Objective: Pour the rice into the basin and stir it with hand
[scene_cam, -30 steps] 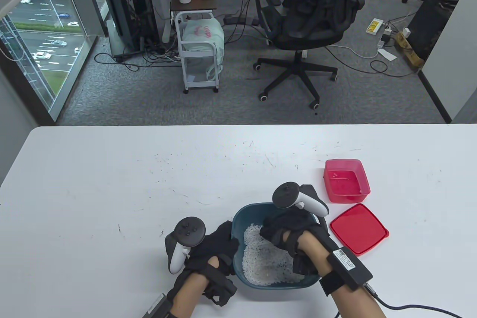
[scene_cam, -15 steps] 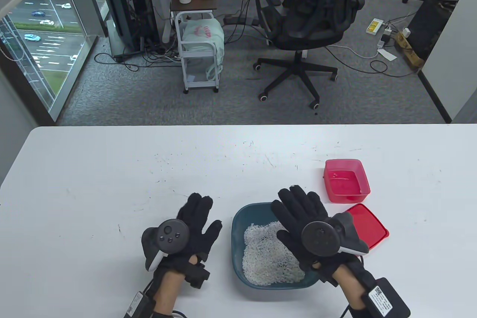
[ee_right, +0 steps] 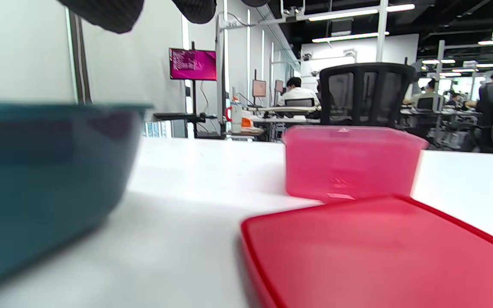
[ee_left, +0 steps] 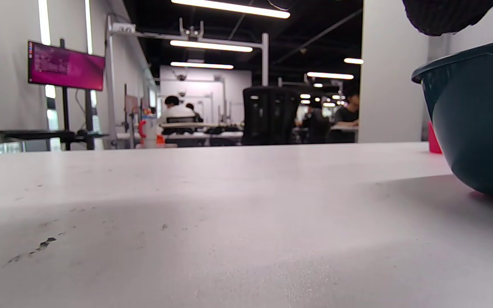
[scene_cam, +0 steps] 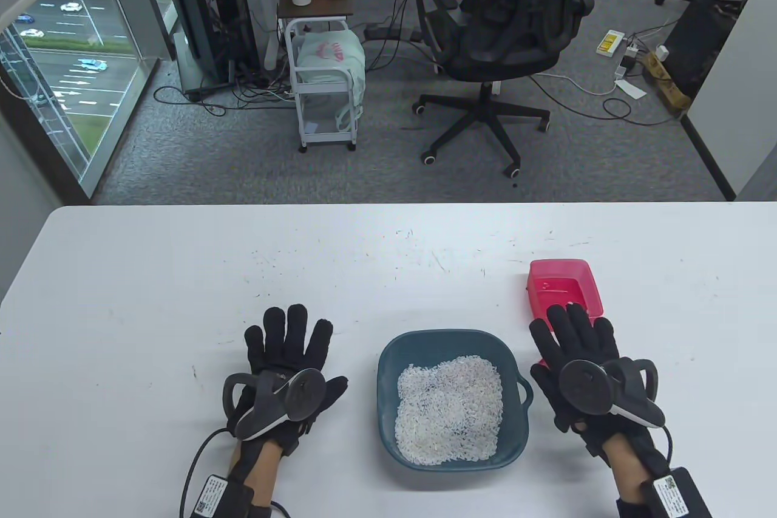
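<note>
Dark teal basin (ee_left: 477, 119) at right edge on white table (ee_left: 212, 222); glove fingertip (ee_left: 443, 15) above it.

On the table (scene_cam: 182, 275) are one basin (scene_cam: 388, 369) of rice (scene_cam: 449, 408), one red box (scene_cam: 564, 290), one red lid (ee_right: 379, 252), and two gloved hands.

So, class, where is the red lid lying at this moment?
In the right wrist view the red lid lies flat on the table, in front of the pink container; from above, the right hand hides it.
</note>
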